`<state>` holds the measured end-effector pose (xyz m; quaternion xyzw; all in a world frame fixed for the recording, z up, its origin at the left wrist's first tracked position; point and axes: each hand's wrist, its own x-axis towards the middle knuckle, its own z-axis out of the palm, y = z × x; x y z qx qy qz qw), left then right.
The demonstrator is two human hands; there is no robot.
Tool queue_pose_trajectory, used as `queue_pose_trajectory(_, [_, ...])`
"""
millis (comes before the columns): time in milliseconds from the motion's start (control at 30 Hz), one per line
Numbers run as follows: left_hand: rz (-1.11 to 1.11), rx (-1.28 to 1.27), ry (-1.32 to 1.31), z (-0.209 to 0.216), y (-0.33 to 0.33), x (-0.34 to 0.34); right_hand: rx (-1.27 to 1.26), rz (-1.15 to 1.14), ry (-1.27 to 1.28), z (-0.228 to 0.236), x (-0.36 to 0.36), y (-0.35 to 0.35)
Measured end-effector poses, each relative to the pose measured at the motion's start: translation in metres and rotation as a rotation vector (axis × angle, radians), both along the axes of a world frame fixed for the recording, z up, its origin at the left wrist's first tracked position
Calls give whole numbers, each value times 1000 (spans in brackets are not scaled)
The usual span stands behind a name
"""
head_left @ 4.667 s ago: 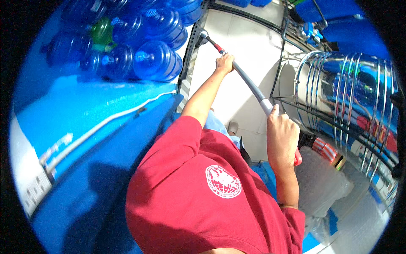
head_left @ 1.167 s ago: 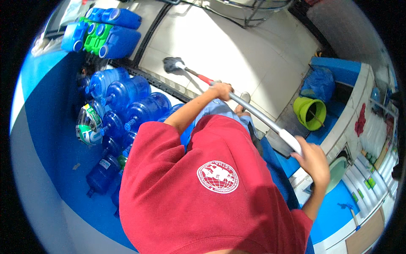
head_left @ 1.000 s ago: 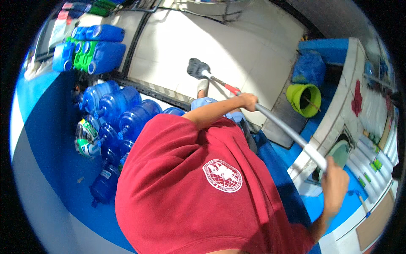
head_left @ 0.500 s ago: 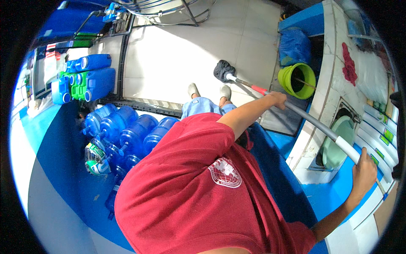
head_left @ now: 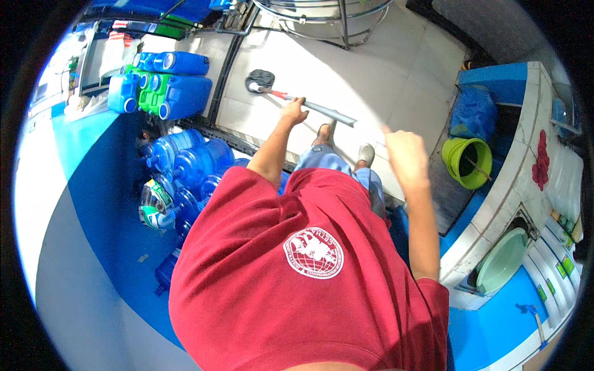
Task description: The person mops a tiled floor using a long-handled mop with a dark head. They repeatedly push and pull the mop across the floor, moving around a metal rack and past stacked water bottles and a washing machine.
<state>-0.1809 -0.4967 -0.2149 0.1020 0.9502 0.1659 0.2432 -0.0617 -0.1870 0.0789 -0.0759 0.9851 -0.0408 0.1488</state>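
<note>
A mop with a dark grey head [head_left: 260, 80] rests on the pale tiled floor, ahead and to the left of my feet. Its handle [head_left: 328, 113] slants toward the right, red near the head and grey beyond. My left hand [head_left: 295, 112] is wrapped around the handle just past the red part. My right hand [head_left: 407, 153] is closed at the handle's upper end, slightly blurred. The white end section there hardly stands out from the bright floor.
Large blue water bottles [head_left: 201, 164] lie to my left, beyond them blue and green jerrycans [head_left: 185, 97]. On the right, a lime-green bucket [head_left: 455, 157] stands by a tiled counter [head_left: 507, 185] with a pale green basin [head_left: 502, 263]. A round metal rack [head_left: 343, 25] stands ahead.
Both hands have swung left with the mop. Its head has slid left across the floor, and my right hand has come from beside the counter to in front of me.
</note>
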Motion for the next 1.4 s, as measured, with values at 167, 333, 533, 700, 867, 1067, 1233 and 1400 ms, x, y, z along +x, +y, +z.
queue_pose_trajectory(167, [66, -117, -124, -1, -71, -33, -215, 19, -203, -16, -19, -75])
queue_pose_trajectory(333, [-297, 5, 17, 9, -32, -28, -178, -124, -326, 42, -4, -67])
queue_pose_trajectory(533, [-676, 370, -379, 86, 111, 22, 34, -572, -555, 199, 28, -22])
queue_pose_trajectory(700, [-866, 716, -356, 135, 209, 70, 67, -826, -564, 276, 46, -3])
queue_pose_trajectory(867, [-1057, 583, -412, 127, 258, 93, -154, -1217, -694, 271, 65, 31])
queue_pose_trajectory(1067, [-1166, 449, -403, 61, 239, 47, -484, -1074, -768, 179, 86, 81])
queue_pose_trajectory(1233, [-666, 332, -64, -6, 132, -35, -811, -868, -830, 32, 34, 72])
queue_pose_trajectory(1400, [-322, -99, -77, -5, 36, -104, -758, -467, -723, -58, -35, -23])
